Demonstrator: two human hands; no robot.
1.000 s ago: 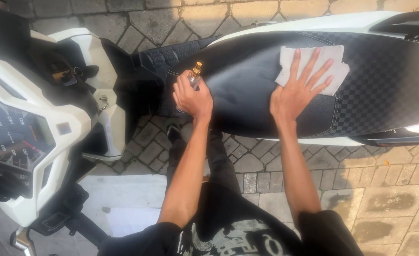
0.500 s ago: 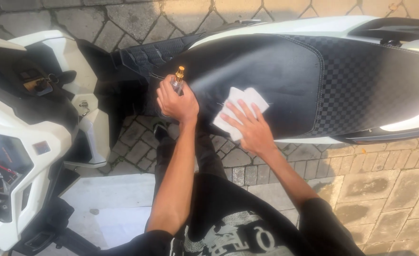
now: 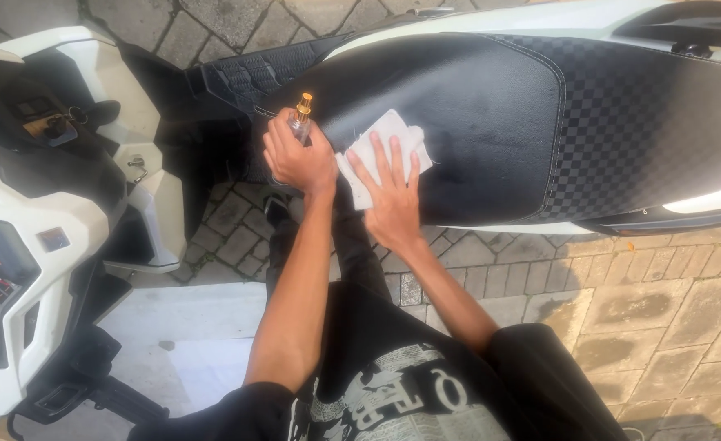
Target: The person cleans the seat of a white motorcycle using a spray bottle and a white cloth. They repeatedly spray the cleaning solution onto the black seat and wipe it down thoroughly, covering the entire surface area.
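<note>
1. Head view, left side: your left hand point(image 3: 299, 159) was wrapped tight around a small clear spray bottle point(image 3: 302, 121) with a gold nozzle, held upright just over the front end of the black scooter seat point(image 3: 491, 122). Keeping it upright looked like a way to stop it leaking and to keep the nozzle handy.

2. Same view, right side: your right hand point(image 3: 389, 196) wasn't gripping anything. It lay flat, fingers spread, pressing a folded white cloth point(image 3: 385, 147) onto the seat right beside the bottle hand. My guess is the flat palm spread the pressure so the cloth didn't bunch up.

3. Edges: the cloth sat near the seat's front left corner, close to the near edge where the vinyl rolled down to the white side panel point(image 3: 532, 227). Not much slack there before it would slip off the edge.

4. Open room: loads of free seat stretched off to your right, smooth black first, then the checkered patch point(image 3: 622, 122). To your left were the scooter's front panel and dashboard point(image 3: 1, 269), so that side was tight. Paving stones point(image 3: 622, 286) below.
</note>
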